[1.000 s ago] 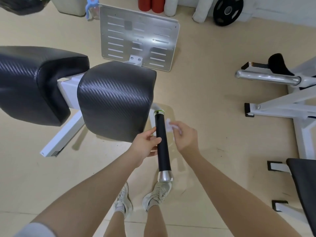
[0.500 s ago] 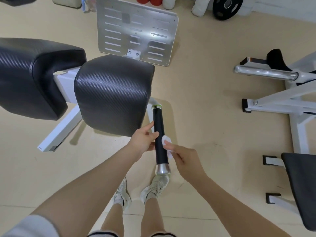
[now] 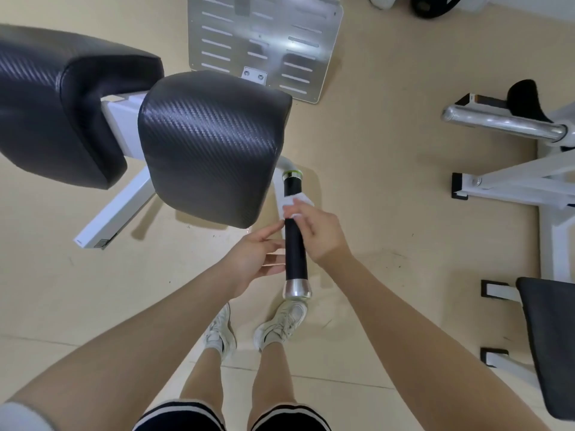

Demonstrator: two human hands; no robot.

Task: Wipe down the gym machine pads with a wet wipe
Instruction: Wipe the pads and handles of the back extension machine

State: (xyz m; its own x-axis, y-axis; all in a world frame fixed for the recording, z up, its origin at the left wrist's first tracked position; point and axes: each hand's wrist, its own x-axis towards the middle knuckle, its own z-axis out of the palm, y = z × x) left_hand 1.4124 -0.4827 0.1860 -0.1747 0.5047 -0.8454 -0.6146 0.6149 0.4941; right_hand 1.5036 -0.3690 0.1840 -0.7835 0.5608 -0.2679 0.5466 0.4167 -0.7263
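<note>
— What's on the handle right now?

— From my seat I see the handle, a black grip whose long axis runs away from me toward the pads, silver cap at my end and a green ring at the far end. The wipe is white and wrapped over the upper part of that handle, just short of the green ring.

— And the grip?

— My right hand comes in from the right of the handle with its fingers curled over the wipe, pressing it onto the black grip. The fingertips are blurred, so I cannot tell how far round they reach. My left hand sits to the left of the handle, fingers stretched out nearly straight, their tips touching its side below the wipe. It clasps nothing.

— What's around it?

— Left of the handle and just above its far end is the near pad, black with a woven texture. Farther left of the handle sits the second pad, joined by a white frame. Beyond the handle's far end stands a metal plate with slots. Below the silver cap are my shoes on the beige floor. Well to the right of the handle is another white machine.
</note>
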